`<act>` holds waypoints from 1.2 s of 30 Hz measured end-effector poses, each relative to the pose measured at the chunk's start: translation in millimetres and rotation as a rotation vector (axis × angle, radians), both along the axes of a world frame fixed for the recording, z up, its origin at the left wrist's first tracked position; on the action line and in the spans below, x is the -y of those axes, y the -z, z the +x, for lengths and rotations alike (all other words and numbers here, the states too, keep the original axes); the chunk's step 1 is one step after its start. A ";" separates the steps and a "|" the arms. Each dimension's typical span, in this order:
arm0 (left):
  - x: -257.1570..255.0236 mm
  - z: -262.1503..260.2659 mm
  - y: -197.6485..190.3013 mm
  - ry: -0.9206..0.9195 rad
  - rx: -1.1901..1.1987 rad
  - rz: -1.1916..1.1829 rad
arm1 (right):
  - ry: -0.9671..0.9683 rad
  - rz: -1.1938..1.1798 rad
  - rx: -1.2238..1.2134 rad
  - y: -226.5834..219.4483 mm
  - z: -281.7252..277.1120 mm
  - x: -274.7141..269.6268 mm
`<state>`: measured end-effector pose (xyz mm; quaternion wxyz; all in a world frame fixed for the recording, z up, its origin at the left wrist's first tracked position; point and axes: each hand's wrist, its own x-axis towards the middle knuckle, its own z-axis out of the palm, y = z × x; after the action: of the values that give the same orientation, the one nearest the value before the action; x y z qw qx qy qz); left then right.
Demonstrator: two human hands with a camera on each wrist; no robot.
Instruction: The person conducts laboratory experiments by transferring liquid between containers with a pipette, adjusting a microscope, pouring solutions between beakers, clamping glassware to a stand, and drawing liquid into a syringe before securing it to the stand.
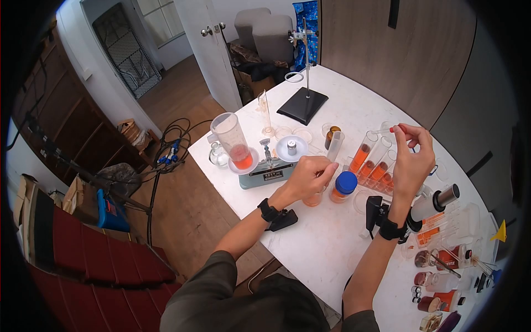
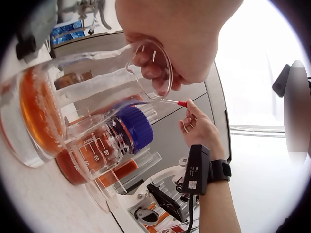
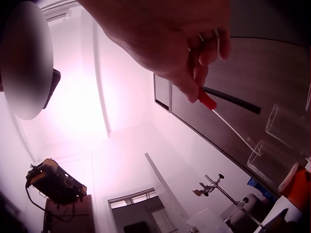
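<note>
In the head view my right hand (image 1: 414,157) pinches the red end of a thin, clear glass dropper (image 3: 232,127) between thumb and fingers. The dropper's far end reaches the mouth of a test tube (image 3: 266,162), one of several in a rack with orange liquid. My left hand (image 1: 311,178) has curled fingers above a clear glass vessel (image 2: 41,114) holding orange liquid. In the left wrist view its fingers show through the vessel's rim; I cannot tell whether they grip anything. Beside it stands a blue-capped bottle (image 1: 344,185) of orange liquid.
A balance (image 1: 268,176) carries a plastic jug (image 1: 228,135) of reddish liquid and a metal weight (image 1: 291,147). A ring stand (image 1: 304,105) stands at the back. On the right are a microscope (image 1: 434,205) and several jars (image 1: 428,278). A clear tube (image 1: 334,145) stands behind the left hand.
</note>
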<state>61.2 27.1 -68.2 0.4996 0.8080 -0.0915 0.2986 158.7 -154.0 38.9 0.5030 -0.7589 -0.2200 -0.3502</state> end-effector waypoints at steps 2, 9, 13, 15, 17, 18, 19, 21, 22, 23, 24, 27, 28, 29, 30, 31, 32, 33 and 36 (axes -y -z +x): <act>0.0 -0.3 -0.5 0.003 -0.003 -0.003 | -0.009 0.003 0.006 0.8 0.7 -0.2; 0.1 -0.2 0.3 0.007 -0.014 -0.016 | 0.001 0.016 -0.022 1.3 0.0 -1.6; -0.7 0.0 0.7 0.010 -0.020 -0.015 | 0.014 0.015 -0.022 0.6 -1.3 -1.4; -0.4 -0.4 -0.3 0.008 -0.018 -0.010 | 0.024 0.014 -0.030 0.4 -2.0 -1.1; -0.3 -0.5 -0.4 0.007 -0.017 -0.006 | 0.013 0.026 -0.015 1.1 -1.5 -0.8; -0.4 -0.5 -0.2 0.008 -0.015 -0.008 | 0.013 0.026 -0.014 1.3 -1.4 -0.8; -0.2 -0.4 -0.1 0.010 -0.014 -0.010 | 0.011 0.021 -0.003 1.6 -1.3 -0.8; 1.4 -0.2 -1.3 0.003 -0.007 -0.022 | 0.009 0.017 0.009 1.5 -1.6 -1.1; 1.8 -0.2 -1.7 -0.004 -0.001 -0.034 | 0.007 0.020 0.017 1.3 -1.9 -1.5; 1.3 -0.1 -1.5 -0.004 -0.001 -0.034 | 0.005 0.023 0.024 1.1 -2.1 -1.8; 0.4 0.0 -1.0 0.002 0.000 -0.020 | 0.005 0.023 0.024 0.9 -2.4 -1.6; 0.3 -0.2 -1.1 0.007 0.007 -0.006 | 0.009 0.013 0.030 0.5 -3.3 -0.9; 0.5 -0.3 -1.2 0.006 0.012 -0.005 | 0.006 0.011 0.032 0.4 -3.4 -0.9; 0.6 -0.3 -1.1 0.006 0.012 -0.005 | 0.003 0.010 0.035 0.3 -3.5 -0.8; 0.7 -0.3 -0.9 0.006 0.008 -0.007 | 0.004 0.010 0.035 0.4 -3.6 -0.8; 0.9 -0.2 -0.7 0.005 0.005 -0.009 | 0.005 0.012 0.031 0.5 -3.7 -0.8; 1.0 -0.1 -0.3 0.006 0.006 -0.009 | 0.006 0.014 0.028 0.5 -3.6 -0.6; 1.0 0.0 0.0 0.007 0.002 -0.012 | 0.007 0.014 0.029 0.2 -3.6 -0.2; 1.7 -0.2 -1.0 0.006 0.003 -0.013 | -0.007 0.015 0.023 0.2 -3.5 0.2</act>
<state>61.0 25.5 -67.2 0.5056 0.8040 -0.0930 0.2989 155.2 -154.2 38.7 0.5072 -0.7504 -0.2257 -0.3587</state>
